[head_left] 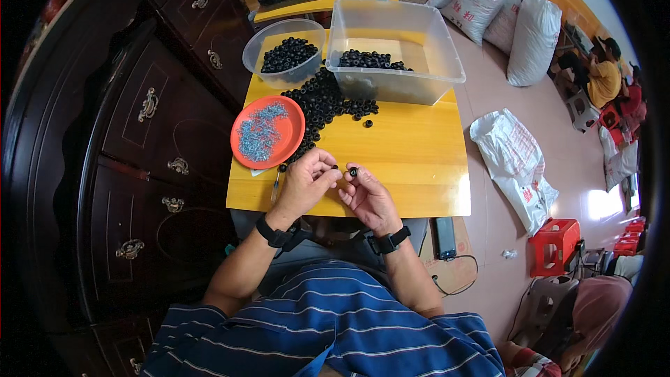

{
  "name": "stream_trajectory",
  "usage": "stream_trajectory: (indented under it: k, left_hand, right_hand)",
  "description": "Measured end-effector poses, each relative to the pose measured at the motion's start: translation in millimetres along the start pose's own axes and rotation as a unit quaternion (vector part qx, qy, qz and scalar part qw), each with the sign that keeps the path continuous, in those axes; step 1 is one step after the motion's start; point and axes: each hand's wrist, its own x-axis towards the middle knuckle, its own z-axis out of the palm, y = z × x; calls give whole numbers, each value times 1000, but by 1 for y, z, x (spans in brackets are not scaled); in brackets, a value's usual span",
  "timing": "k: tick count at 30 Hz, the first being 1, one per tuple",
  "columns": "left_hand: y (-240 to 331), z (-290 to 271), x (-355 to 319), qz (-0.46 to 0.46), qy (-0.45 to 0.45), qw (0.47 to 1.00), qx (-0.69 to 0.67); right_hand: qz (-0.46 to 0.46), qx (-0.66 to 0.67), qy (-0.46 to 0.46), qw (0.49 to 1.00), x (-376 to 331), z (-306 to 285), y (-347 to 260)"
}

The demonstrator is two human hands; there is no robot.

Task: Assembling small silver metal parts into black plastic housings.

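Note:
My right hand (372,201) pinches a small black ring-shaped part (353,172) between thumb and fingertips, its round end facing up. Close by on the left, my left hand (306,183) has its thumb and forefinger pressed together around a tiny dark piece (335,167), too small to name. Both hands hover over the near edge of the yellow table (412,160). Beyond my left hand lies a red plate (291,128) with a heap of small silvery metal pieces (259,132). Loose black parts (322,101) are spread beside the plate.
At the table's far side stand a round clear bowl (254,47) and a large clear plastic bin (419,87), both holding black parts. A dark wooden cabinet (164,132) borders the left. White sacks (534,38) and a red stool (555,246) stand on the floor at right; people sit farther off.

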Motion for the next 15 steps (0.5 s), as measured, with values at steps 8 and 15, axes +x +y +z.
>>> stream_trajectory:
  k: [8, 15]
  left_hand:
    - [10, 5, -4, 55, 12, 995, 84]
    - [14, 6, -7, 60, 20, 992, 113]
  right_hand:
    - [-5, -16, 3, 1000, 1, 2, 2]
    - [-23, -37, -6, 999, 1, 3, 3]
